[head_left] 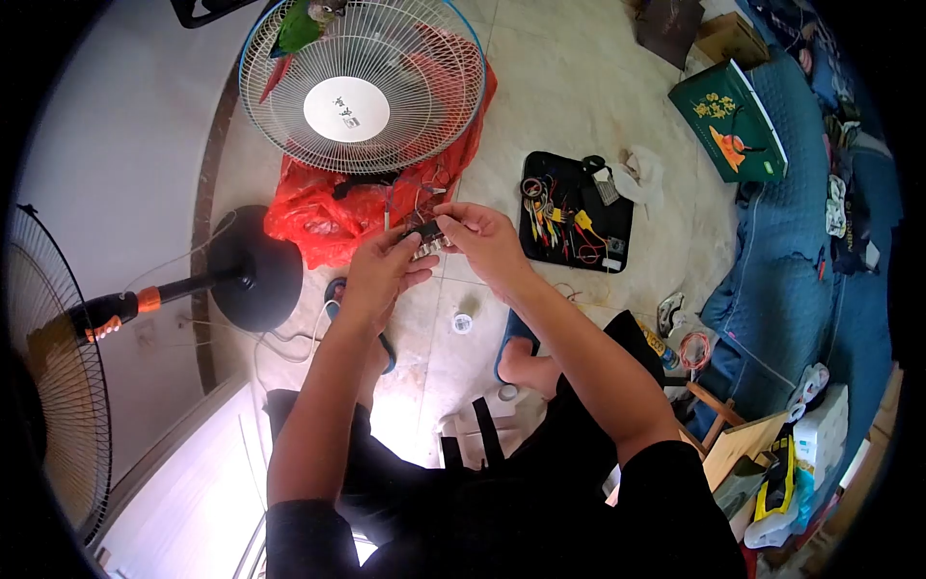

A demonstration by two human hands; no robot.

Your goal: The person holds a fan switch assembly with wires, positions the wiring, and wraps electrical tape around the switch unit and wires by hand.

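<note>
Right now you've got a small dark part (427, 234) pinched between both hands, held up over the floor just in front of the red bag (328, 217). Your left hand (378, 275) grips it from below, fingers curled narrow round its near end; your right hand (482, 239) pinches the far end w/ thumb and fingertips (446, 214), also narrow. Thin wires run from the part toward the red bag. Looks mid-job to me: the fan grille (362, 82) is off and lying on the red bag, fan base (253, 265) sits just left of the bag, so nothing's reassembled yet. Roll of solder (463, 323) lies on the tiles nearer you than the bag, untouched. Black tool mat (576, 212) w/ clips sits right of the bag, also not in use.
</note>
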